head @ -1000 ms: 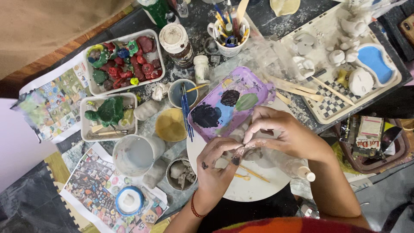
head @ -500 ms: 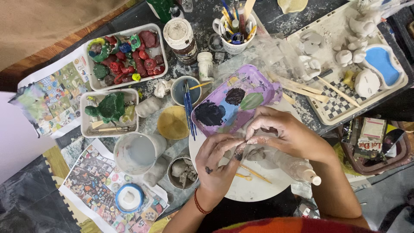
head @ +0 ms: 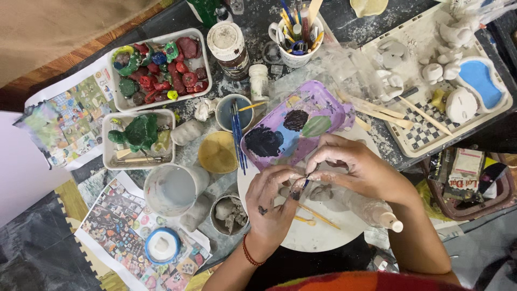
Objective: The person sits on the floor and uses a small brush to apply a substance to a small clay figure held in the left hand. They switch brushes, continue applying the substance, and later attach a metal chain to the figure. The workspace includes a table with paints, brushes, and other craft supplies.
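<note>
Purple palette (head: 301, 121) (black, blue blobs)

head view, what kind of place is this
Most likely a home craft or clay-modelling workspace. A purple plastic palette tray holds dabs of dark paint, a white cup of brushes and tools stands behind it, and a white tray of painted clay pieces sits on newspaper-covered boards.

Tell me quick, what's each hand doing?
Left hand: fingers pinched shut on a small grey clay piece.
Right hand: fingertips pinched on it too.
</note>
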